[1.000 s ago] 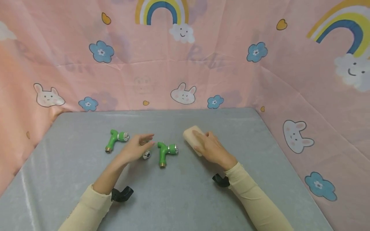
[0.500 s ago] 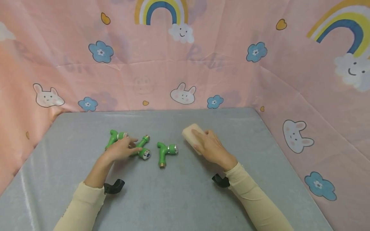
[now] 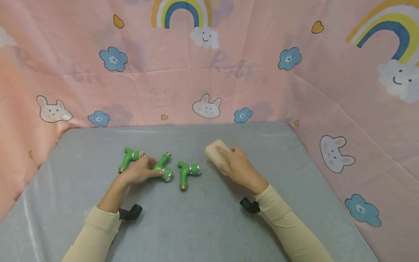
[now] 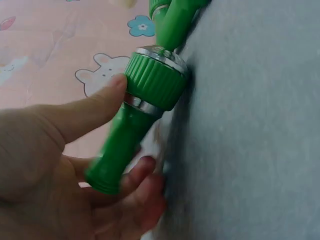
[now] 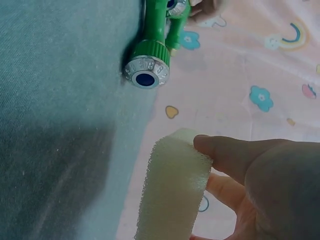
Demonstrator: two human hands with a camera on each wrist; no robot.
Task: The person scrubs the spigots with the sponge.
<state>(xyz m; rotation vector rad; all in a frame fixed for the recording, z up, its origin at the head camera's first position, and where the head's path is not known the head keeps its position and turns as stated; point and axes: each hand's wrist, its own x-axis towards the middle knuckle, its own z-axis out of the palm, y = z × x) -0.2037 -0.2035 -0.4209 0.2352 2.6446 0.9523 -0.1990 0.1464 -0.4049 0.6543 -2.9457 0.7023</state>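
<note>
A: Where was the middle green nozzle [image 3: 162, 168]?

B: It lay on the grey table [image 3: 209, 225], between the left nozzle [image 3: 130, 157] at its nine o'clock and the right nozzle [image 3: 187, 172] at its three o'clock. Its long axis ran from a brass end at about one o'clock down to a ribbed collar at about five o'clock.

A: Which hand was on it?

B: The left hand [image 3: 139, 170], reaching in from seven o'clock. In the left wrist view the thumb [image 4: 85, 116] pressed beside the collar and the fingers [image 4: 142, 172] curled under the barrel, so the hand pinched the nozzle close against the cloth. It was far the nearer hand.

A: And the other hand?

B: The right hand [image 3: 237, 167] lay at the nozzle's three o'clock, beyond the right nozzle. It held a pale sponge block [image 3: 216, 153], thumb on one face and fingers behind it, with the sponge's far end pointing toward eleven o'clock.

A: Anything round about?

B: A pink printed curtain [image 3: 209, 80] with rainbows and rabbits stood behind and to the sides.
</note>
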